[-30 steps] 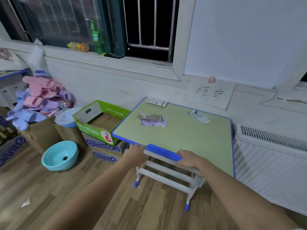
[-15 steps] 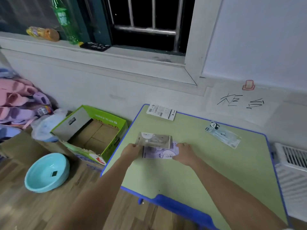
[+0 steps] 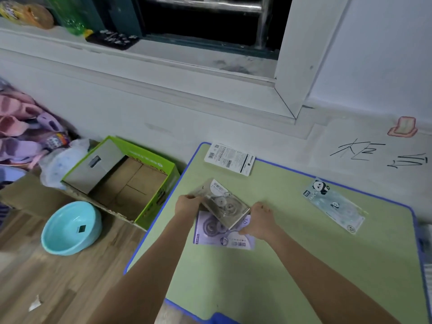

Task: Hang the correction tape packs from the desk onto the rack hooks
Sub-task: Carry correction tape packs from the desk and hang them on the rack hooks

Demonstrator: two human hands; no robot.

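Note:
A green desk (image 3: 292, 260) with a blue rim holds several correction tape packs. My left hand (image 3: 188, 205) and my right hand (image 3: 260, 219) grip the two ends of a clear pack (image 3: 222, 203), tilted and lifted just above a purple pack (image 3: 222, 239) lying flat. My right hand's fingers also touch the purple pack. A white pack (image 3: 230, 158) lies face down at the desk's far left corner. A pale blue panda pack (image 3: 333, 204) lies toward the far right. No rack or hooks are in view.
Left of the desk stands an open green cardboard box (image 3: 121, 181), with a teal plastic basin (image 3: 71, 228) on the wooden floor beside it. Pink and purple slippers (image 3: 21, 132) are piled at far left. A windowsill (image 3: 163, 57) with bottles runs above.
My hands went from the desk's near edge to the middle packs, and now they have lifted and tilted the clear pack off the purple one. The view has moved closer to the desk.

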